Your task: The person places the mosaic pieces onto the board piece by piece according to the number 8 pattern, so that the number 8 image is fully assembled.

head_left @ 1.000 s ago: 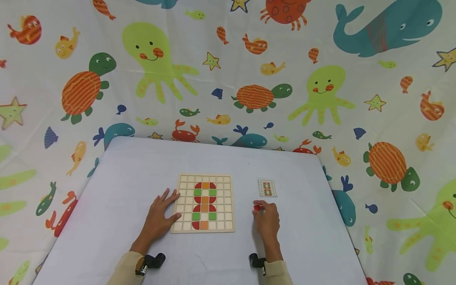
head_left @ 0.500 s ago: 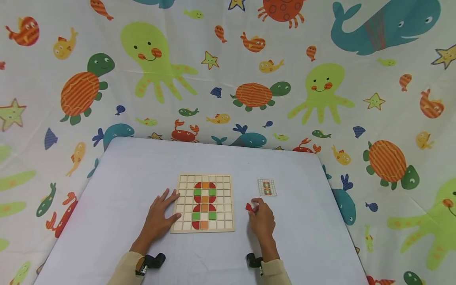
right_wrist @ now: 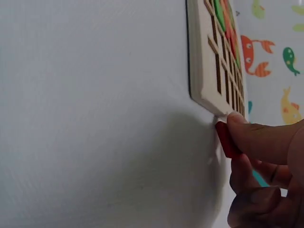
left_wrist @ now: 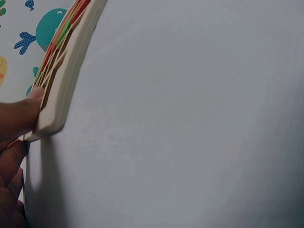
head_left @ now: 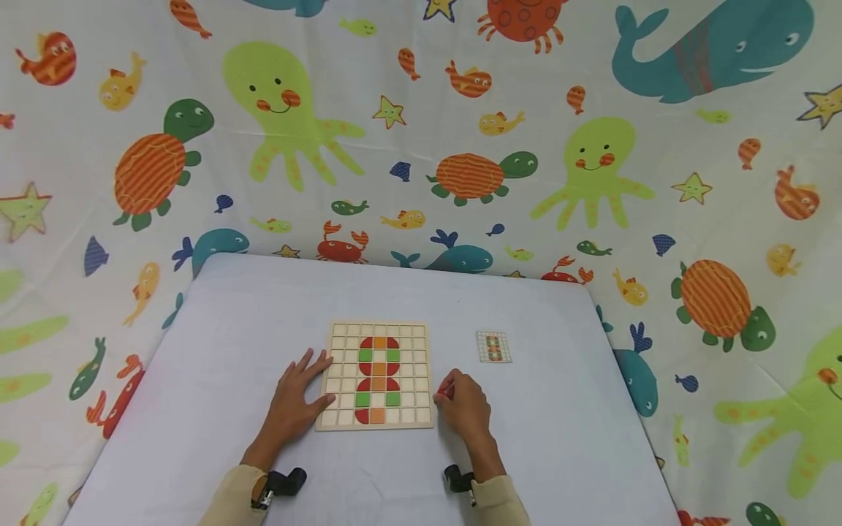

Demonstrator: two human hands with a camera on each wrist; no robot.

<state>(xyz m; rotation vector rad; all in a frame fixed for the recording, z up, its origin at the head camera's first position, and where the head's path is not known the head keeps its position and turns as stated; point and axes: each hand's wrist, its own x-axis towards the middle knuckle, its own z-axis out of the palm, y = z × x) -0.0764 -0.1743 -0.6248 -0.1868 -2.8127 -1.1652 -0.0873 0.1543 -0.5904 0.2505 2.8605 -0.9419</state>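
Note:
A square wooden grid board [head_left: 413, 376] lies on the table, with red, green and orange tiles set in its middle columns. My left hand [head_left: 289, 400] rests at the board's left edge, fingers spread, thumb on the rim. In the left wrist view the thumb [left_wrist: 19, 116] touches the board's corner [left_wrist: 56, 114]. Just off the board's right edge, my right hand [head_left: 468, 409] pinches a small red tile [right_wrist: 227, 138] between thumb and fingers. From the head view, the fingers mostly cover that tile.
A small pattern card [head_left: 494, 347] with a matching coloured grid lies right of the board. The white-covered table [head_left: 559, 438] meets a sea-animal printed cloth [head_left: 408, 146] behind. Each wrist wears a black camera [head_left: 288, 482].
My right hand has moved left from below the card to the board's right edge, carrying the red tile. My left hand and the board have stayed still.

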